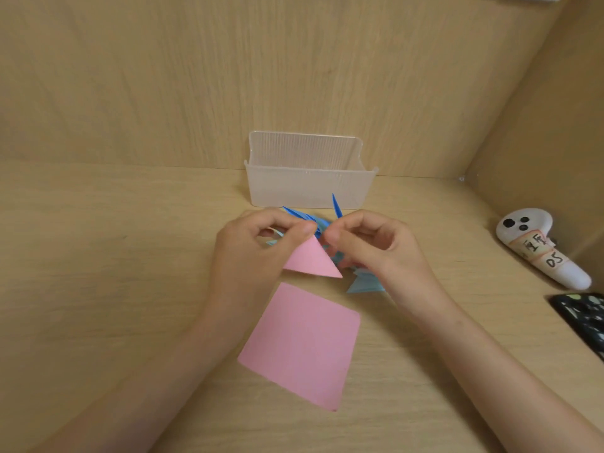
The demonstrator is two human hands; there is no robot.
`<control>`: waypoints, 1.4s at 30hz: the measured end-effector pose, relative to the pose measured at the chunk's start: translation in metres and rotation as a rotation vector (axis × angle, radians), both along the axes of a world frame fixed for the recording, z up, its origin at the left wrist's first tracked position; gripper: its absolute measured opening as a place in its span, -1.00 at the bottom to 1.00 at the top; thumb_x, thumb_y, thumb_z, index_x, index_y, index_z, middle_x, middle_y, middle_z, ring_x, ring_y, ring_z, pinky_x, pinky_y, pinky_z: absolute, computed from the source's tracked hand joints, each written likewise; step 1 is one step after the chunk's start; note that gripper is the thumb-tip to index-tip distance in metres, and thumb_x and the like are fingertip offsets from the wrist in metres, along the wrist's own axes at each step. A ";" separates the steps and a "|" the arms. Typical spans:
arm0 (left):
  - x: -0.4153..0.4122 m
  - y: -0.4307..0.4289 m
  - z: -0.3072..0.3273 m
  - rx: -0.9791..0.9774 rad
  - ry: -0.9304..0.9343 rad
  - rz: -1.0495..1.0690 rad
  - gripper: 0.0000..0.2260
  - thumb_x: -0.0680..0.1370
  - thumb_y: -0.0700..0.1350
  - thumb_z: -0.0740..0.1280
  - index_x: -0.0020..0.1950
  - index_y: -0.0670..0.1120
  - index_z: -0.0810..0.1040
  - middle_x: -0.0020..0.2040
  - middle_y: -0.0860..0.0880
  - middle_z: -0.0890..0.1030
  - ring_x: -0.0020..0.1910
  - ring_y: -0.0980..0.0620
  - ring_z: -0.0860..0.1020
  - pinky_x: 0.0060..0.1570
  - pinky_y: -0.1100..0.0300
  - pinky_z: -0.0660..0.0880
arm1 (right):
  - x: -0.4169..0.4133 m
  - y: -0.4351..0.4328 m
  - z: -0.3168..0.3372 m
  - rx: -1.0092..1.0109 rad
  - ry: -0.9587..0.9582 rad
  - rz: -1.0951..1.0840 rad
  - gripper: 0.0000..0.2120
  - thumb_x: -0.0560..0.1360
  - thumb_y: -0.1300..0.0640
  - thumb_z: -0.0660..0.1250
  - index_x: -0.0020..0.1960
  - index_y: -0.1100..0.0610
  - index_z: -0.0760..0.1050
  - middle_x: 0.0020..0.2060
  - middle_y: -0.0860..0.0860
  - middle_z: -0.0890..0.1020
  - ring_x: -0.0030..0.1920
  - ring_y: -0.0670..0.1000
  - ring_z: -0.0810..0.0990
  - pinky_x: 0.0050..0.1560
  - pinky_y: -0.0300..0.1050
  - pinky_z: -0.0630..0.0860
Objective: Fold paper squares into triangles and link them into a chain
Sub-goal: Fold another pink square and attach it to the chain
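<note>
The person is holding a pink triangle (312,261) up off the wooden desk (98,256), the left hand (258,253) pinching its top corner tightly between thumb and forefinger so that the folded point is facing the other hand. The right hand (369,243) is curling closely around the blue folded pieces (366,282), which are poking out above and below its fingers, with its thumb sitting just beside the triangle's tip. To me that looks like someone lining up the pink piece to slot it into the blue chain. A flat pink square (300,344) is lying near the body, just below the triangle, probably waiting to be folded next. A clear plastic box (307,188) is standing behind the hands, while a white controller (539,246) and a dark phone (585,315) are lying well off to the right.
</note>
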State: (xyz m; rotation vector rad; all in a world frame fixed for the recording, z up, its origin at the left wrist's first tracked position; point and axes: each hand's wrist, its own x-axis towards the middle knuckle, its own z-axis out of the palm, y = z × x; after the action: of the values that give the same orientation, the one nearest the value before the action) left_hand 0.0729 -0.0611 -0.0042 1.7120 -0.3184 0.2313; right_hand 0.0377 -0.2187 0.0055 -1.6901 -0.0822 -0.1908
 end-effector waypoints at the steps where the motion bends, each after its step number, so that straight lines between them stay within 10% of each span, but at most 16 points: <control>1: -0.002 -0.001 -0.001 0.033 -0.024 -0.016 -0.83 0.43 -0.15 0.46 -0.29 0.11 0.63 -0.26 0.13 0.67 -0.17 0.14 0.58 -0.07 0.25 0.45 | 0.000 0.001 -0.001 -0.008 -0.007 0.010 -0.84 0.35 0.09 0.49 -0.22 0.17 0.60 -0.30 0.06 0.64 -0.27 -0.03 0.57 -0.21 -0.13 0.48; 21: 0.004 0.005 0.007 -0.135 0.034 0.085 -0.87 0.45 -0.13 0.44 -0.29 0.02 0.63 -0.36 0.18 0.62 -0.29 0.20 0.51 -0.20 0.35 0.41 | 0.001 -0.004 0.002 -0.115 -0.005 0.099 -0.89 0.44 0.27 0.41 -0.26 0.16 0.61 -0.37 0.01 0.65 -0.35 -0.13 0.55 -0.26 -0.31 0.46; 27: 0.017 0.020 0.010 -0.251 0.068 0.124 -0.89 0.49 -0.12 0.40 -0.19 -0.13 0.63 -0.16 -0.11 0.66 -0.18 0.10 0.52 -0.05 0.20 0.43 | 0.002 -0.012 0.006 -0.136 0.007 0.012 -0.86 0.45 0.24 0.40 -0.28 0.11 0.60 -0.34 -0.01 0.67 -0.29 -0.09 0.58 -0.16 -0.11 0.52; 31: 0.008 0.005 0.006 -0.163 0.106 0.006 -0.89 0.46 -0.20 0.42 -0.27 -0.09 0.62 -0.31 0.04 0.63 -0.29 0.22 0.51 -0.21 0.42 0.41 | 0.000 -0.012 0.010 -0.011 -0.039 -0.047 -0.87 0.40 0.11 0.42 -0.16 0.18 0.58 -0.26 0.04 0.67 -0.26 -0.05 0.58 -0.12 0.11 0.56; 36: 0.003 -0.003 0.002 -0.155 0.082 -0.100 -0.89 0.44 -0.24 0.43 -0.27 -0.06 0.64 -0.34 0.14 0.66 -0.31 0.29 0.57 -0.24 0.47 0.43 | 0.002 -0.006 0.004 -0.057 -0.057 0.096 -0.78 0.30 0.22 0.50 -0.07 0.10 0.59 -0.33 -0.01 0.65 -0.31 -0.04 0.56 -0.27 -0.24 0.48; 42: 0.008 0.001 0.005 -0.114 0.172 -0.143 -0.83 0.56 -0.05 0.26 -0.12 0.04 0.64 -0.22 0.18 0.69 -0.20 0.26 0.59 -0.18 0.42 0.46 | 0.009 -0.016 0.005 0.012 -0.139 -0.094 -0.78 0.41 0.36 0.42 -0.05 0.09 0.59 -0.35 -0.04 0.59 -0.29 -0.03 0.49 -0.26 -0.17 0.57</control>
State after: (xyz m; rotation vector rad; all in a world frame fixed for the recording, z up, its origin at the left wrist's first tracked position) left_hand 0.0811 -0.0599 0.0004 1.5771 -0.2935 -0.0029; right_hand 0.0464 -0.2352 0.0104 -1.6686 -0.1053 -0.3790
